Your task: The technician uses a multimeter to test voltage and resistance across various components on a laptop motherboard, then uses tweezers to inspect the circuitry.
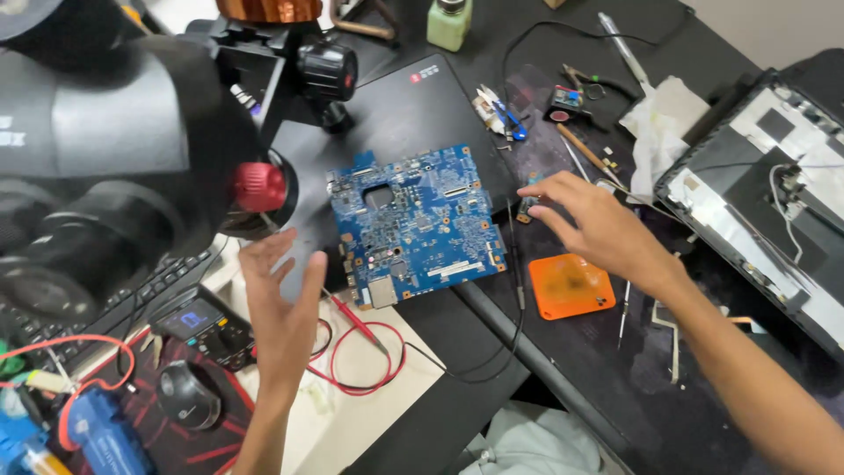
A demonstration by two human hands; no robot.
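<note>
— Looking down from the head view, where's the blue circuit board?

— Centre, on the dark mat. Left hand at its 8 o'clock, fingers spread, holding nothing.

— Right hand?

— At 3 o'clock, fingers apart, above the orange pad.

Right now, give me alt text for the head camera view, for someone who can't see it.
A blue circuit board lies on a dark workbench between two open, empty hands: the left hand hovers near a red probe, the right hand above an orange pad. A microscope stands at left.
</note>
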